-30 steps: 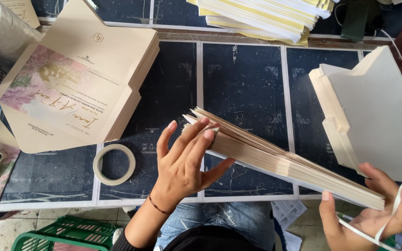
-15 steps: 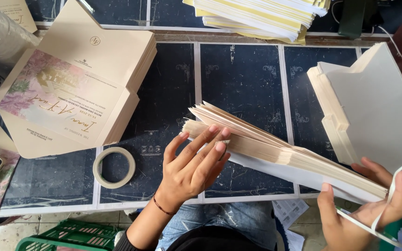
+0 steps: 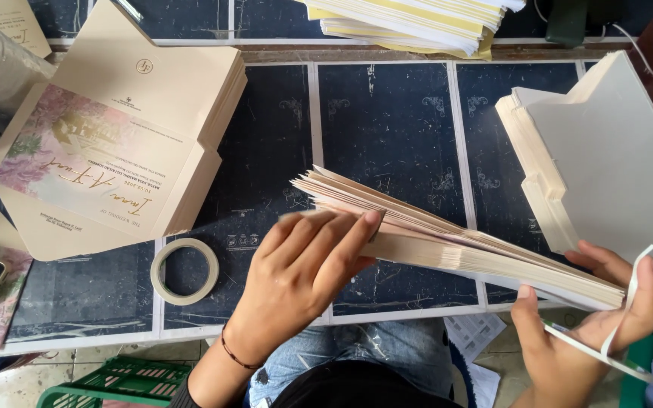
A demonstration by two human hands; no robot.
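The left hand (image 3: 296, 276) lay with fingers spread flat on the fanned stack of cards (image 3: 447, 238) near the table's (image 3: 387, 113) front edge, while the right hand (image 3: 591, 332) gripped its right end, roll of tape (image 3: 184, 270) lying left.

The left hand (image 3: 304, 264) slides further over the fanned stack of cards (image 3: 447, 238), fingers now flat across its top near the loose end instead of curled at the edge. The stack drops lower and flatter, its sheets splaying wider. The right hand (image 3: 591, 325) shifts its grip slightly, white strip (image 3: 621, 302) looping higher.
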